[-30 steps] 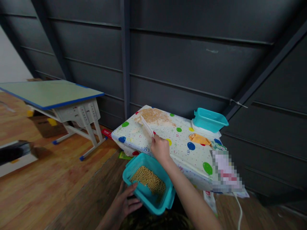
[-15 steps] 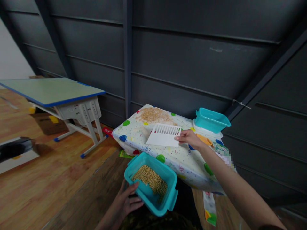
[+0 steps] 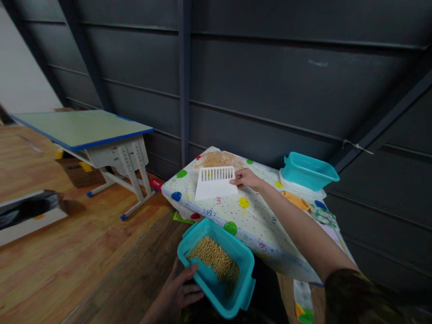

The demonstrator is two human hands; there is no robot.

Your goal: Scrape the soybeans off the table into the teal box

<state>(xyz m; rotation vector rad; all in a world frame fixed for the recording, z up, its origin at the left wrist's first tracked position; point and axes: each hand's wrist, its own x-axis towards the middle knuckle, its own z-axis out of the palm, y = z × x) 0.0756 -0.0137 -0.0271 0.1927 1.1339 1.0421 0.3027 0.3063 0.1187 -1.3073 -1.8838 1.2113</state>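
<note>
My left hand (image 3: 178, 293) grips the near left corner of a teal plastic tub (image 3: 218, 265) partly filled with yellow beans, held below the table's front edge. My right hand (image 3: 245, 178) pinches the right edge of a white slotted scraper (image 3: 215, 182) that stands on the balloon-patterned tablecloth (image 3: 249, 211). Just behind the scraper lies a heap of beans (image 3: 218, 159) at the table's far left corner.
A second teal tub (image 3: 308, 170) rests on a white lid at the table's far right, with an orange item (image 3: 296, 200) in front of it. A blue-edged desk (image 3: 84, 130) stands to the left on the wooden floor. A dark panelled wall runs behind.
My right hand swung the scraper from edge-on near the front edge to broadside, then carried it back and left toward the bean heap. The tub in my left hand stayed roughly in place.
</note>
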